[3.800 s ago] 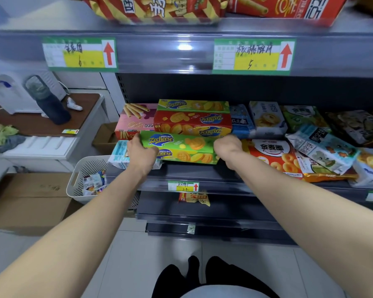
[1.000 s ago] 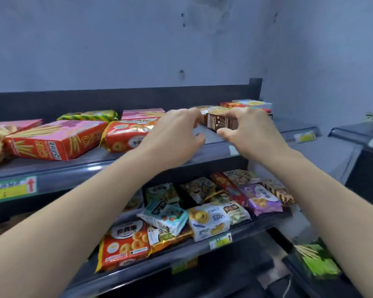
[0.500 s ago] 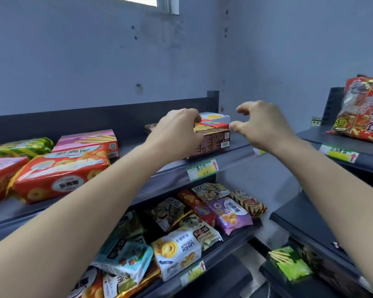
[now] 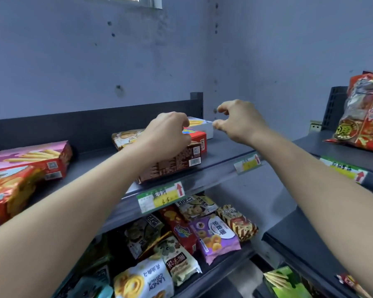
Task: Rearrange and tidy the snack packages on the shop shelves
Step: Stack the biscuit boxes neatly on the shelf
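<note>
On the top shelf (image 4: 220, 155) a brown snack box (image 4: 174, 166) lies flat, with a red box (image 4: 199, 139) and a white box (image 4: 202, 125) behind it. My left hand (image 4: 168, 134) lies over the brown box's top, fingers curled at its far edge. To the right of the white box hovers my right hand (image 4: 239, 123), thumb and fingers curved and apart, holding nothing; its thumb tip is at the white box's corner. A pale cookie bag (image 4: 125, 136) lies behind my left wrist.
A pink stick-biscuit box (image 4: 30, 153) and a red cookie bag (image 4: 7, 190) lie at the left of the top shelf. The lower shelf holds several bags, among them a purple one (image 4: 215, 237). A second shelf unit to the right carries a red bag (image 4: 364, 112).
My right hand has lifted away from the boxes and spread a little. My left hand stays on the brown box. The view has shifted slightly right.
</note>
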